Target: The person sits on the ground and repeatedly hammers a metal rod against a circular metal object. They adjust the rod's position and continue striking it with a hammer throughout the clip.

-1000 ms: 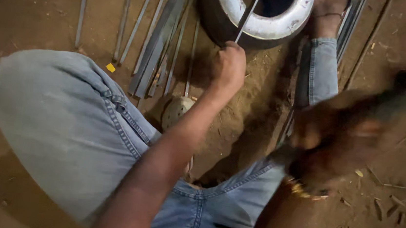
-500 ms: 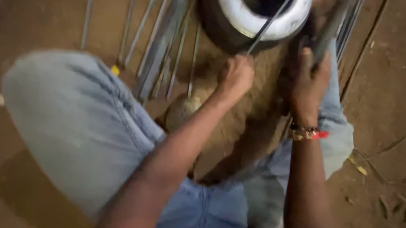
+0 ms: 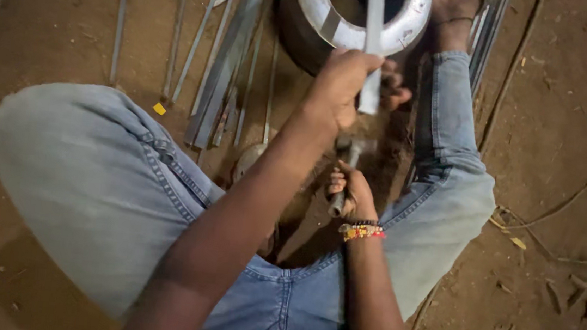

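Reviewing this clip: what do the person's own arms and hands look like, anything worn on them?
Both forearms are bare, with no sleeves in view and no gloves. The right hand has a beaded bracelet at the wrist, with dark, yellow and red beads in rows. The left hand and its wrist show no band, watch or ring that I can make out.

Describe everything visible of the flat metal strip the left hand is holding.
The flat metal strip looks like dull grey steel, narrow and straight. It runs near vertical in the frame, its top cut off by the picture's edge, crossing the rim of the round metal pot. The left hand grips it near its lower end, which shows just below the fist. Whether that end touches the ground cannot be told.
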